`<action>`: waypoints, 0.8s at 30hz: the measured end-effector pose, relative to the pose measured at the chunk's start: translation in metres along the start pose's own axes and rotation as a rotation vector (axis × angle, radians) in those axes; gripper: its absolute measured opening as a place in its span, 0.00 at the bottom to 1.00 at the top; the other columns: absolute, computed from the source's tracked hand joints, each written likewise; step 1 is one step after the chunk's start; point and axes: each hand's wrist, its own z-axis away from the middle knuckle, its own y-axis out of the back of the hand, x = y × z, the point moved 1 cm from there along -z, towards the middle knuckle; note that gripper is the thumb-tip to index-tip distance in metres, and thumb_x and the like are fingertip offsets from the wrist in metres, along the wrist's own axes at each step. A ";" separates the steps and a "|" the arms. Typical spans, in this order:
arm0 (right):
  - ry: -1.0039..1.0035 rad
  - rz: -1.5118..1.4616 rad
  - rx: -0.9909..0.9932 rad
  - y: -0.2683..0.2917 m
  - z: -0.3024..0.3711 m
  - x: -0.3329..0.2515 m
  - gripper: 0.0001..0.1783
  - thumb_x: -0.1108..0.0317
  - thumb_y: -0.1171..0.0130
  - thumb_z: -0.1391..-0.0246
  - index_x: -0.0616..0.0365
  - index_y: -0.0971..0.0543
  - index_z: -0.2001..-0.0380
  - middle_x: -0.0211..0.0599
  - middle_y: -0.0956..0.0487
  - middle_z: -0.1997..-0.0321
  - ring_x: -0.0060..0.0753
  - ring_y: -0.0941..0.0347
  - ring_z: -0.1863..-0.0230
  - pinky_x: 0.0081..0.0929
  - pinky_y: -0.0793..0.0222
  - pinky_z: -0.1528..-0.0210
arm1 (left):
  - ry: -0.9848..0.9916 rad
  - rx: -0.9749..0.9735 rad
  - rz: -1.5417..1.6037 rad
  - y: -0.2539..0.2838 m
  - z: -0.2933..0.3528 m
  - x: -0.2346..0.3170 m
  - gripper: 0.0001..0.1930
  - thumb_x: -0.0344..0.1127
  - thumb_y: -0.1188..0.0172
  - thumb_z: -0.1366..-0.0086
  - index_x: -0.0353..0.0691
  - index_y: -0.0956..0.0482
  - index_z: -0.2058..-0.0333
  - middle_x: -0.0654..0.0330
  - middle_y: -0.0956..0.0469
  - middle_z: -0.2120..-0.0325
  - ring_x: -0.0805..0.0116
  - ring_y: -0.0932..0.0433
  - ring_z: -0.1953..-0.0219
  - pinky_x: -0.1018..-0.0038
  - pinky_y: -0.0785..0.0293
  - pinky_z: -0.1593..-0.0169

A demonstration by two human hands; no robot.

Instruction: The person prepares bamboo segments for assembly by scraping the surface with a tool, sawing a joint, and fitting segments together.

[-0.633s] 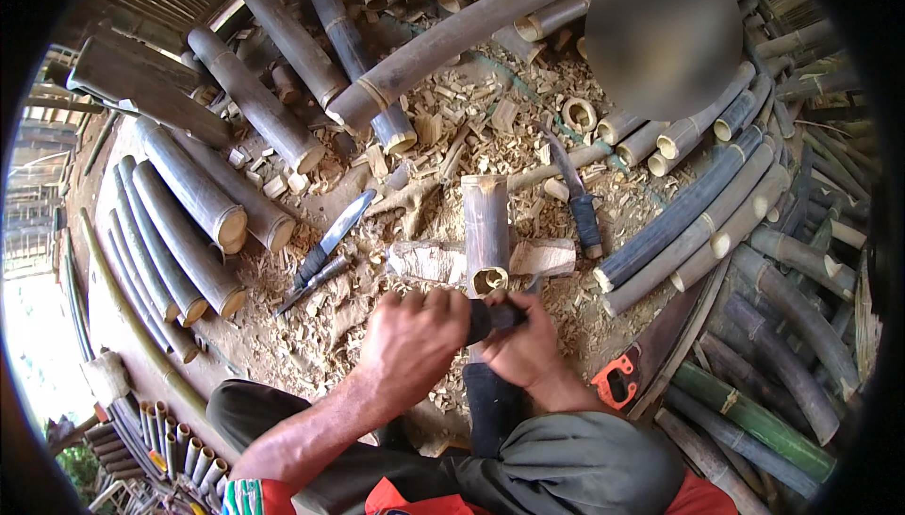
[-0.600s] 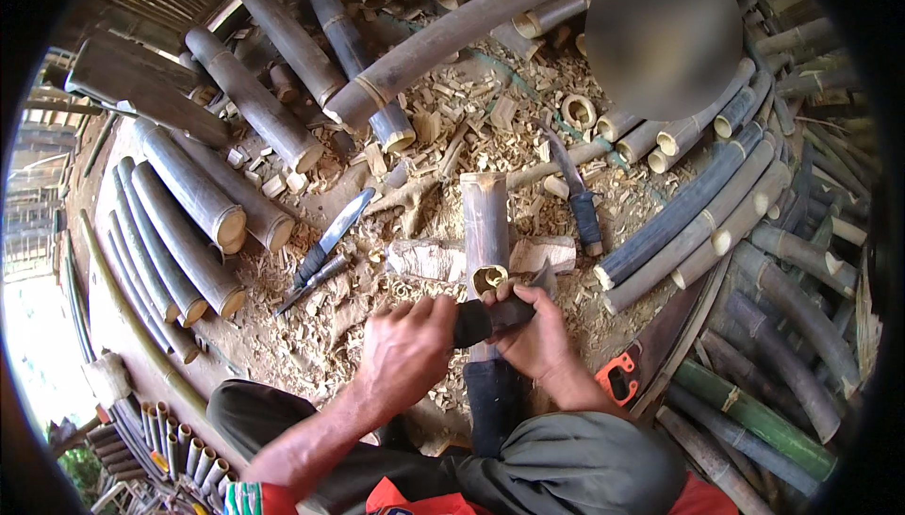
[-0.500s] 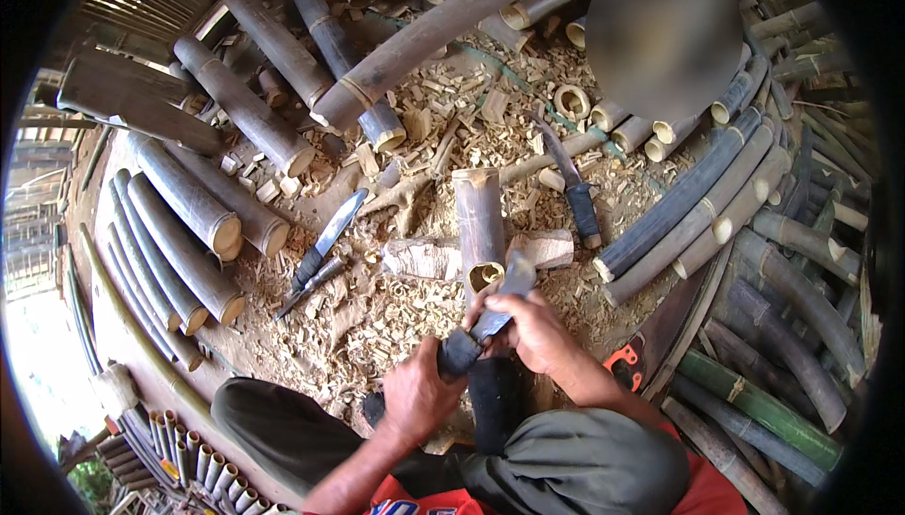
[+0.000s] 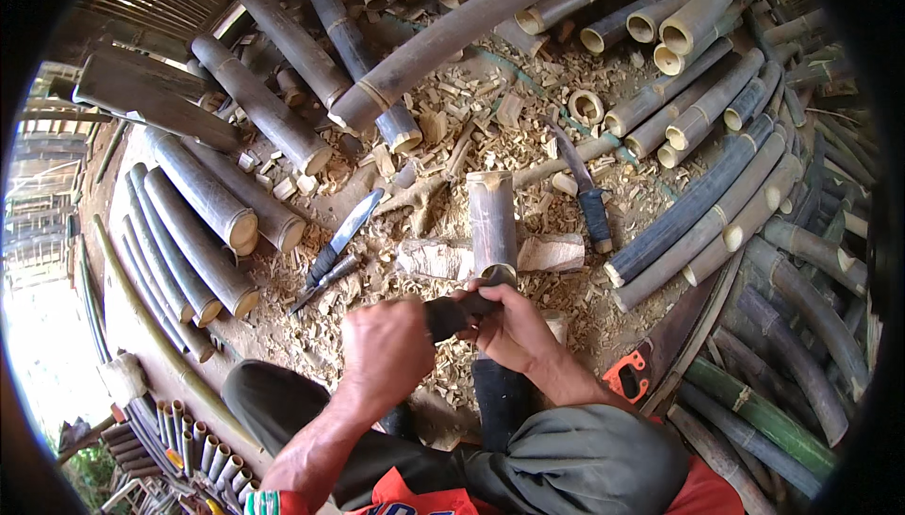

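Note:
My left hand [image 4: 386, 350] is closed around the black-wrapped handle [image 4: 445, 319] of a knife in front of my knees. The fingers of my right hand [image 4: 517, 331] close on the knife where the handle meets the blade. The blade [image 4: 494, 281] is seen almost end-on, so little of it shows. Just beyond my hands a short bamboo section [image 4: 492, 218] rests across a pale split log [image 4: 434, 259], its near end partly covered by the blade.
A knife [image 4: 349, 228] and a slim tool [image 4: 325, 281] lie left on the wood chips. Another curved knife [image 4: 589, 199] lies right. An orange-handled saw [image 4: 627, 376] rests beside my right knee. Bamboo lengths [image 4: 698, 199] are stacked on both sides, and a long pole [image 4: 443, 30] crosses the far side.
My left hand has risen and rolled over on the handle, and the blade has turned from showing its flat side to nearly end-on. The whole view has shifted slightly.

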 end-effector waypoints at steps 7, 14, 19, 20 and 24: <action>0.010 0.334 0.158 0.004 -0.001 0.011 0.10 0.63 0.46 0.29 0.56 0.20 0.55 0.44 0.14 0.59 0.33 0.17 0.65 0.35 0.14 0.66 | 0.200 0.013 0.346 -0.075 0.025 -0.031 0.23 0.43 0.22 0.54 0.36 0.15 0.61 0.48 0.13 0.70 0.47 0.13 0.65 0.55 0.19 0.59; 0.056 0.033 -0.015 0.003 -0.005 0.004 0.10 0.67 0.48 0.29 0.57 0.19 0.52 0.48 0.14 0.49 0.36 0.16 0.59 0.43 0.14 0.57 | 0.027 0.056 0.037 -0.005 -0.013 -0.015 0.10 0.37 0.28 0.53 0.38 0.16 0.75 0.52 0.15 0.75 0.54 0.13 0.70 0.57 0.20 0.63; 0.062 -0.455 0.003 0.036 -0.014 0.013 0.12 0.61 0.49 0.29 0.52 0.19 0.52 0.37 0.14 0.48 0.34 0.17 0.55 0.40 0.19 0.57 | -0.428 0.098 -0.652 0.016 -0.030 0.074 0.05 0.31 0.34 0.46 0.42 0.19 0.70 0.61 0.18 0.71 0.62 0.17 0.66 0.62 0.26 0.58; 0.069 -0.441 -0.057 0.037 -0.016 0.012 0.12 0.61 0.49 0.29 0.52 0.19 0.52 0.36 0.14 0.49 0.34 0.17 0.56 0.40 0.19 0.57 | -0.456 0.171 -0.576 0.015 -0.030 0.069 0.05 0.31 0.34 0.46 0.42 0.19 0.69 0.61 0.18 0.71 0.61 0.17 0.66 0.62 0.26 0.58; 0.127 0.038 0.142 0.021 -0.010 0.016 0.12 0.63 0.48 0.29 0.59 0.20 0.55 0.41 0.14 0.55 0.32 0.18 0.64 0.37 0.17 0.62 | -0.211 0.253 0.012 -0.052 -0.013 -0.023 0.11 0.34 0.29 0.49 0.38 0.16 0.67 0.53 0.16 0.71 0.56 0.15 0.66 0.59 0.22 0.57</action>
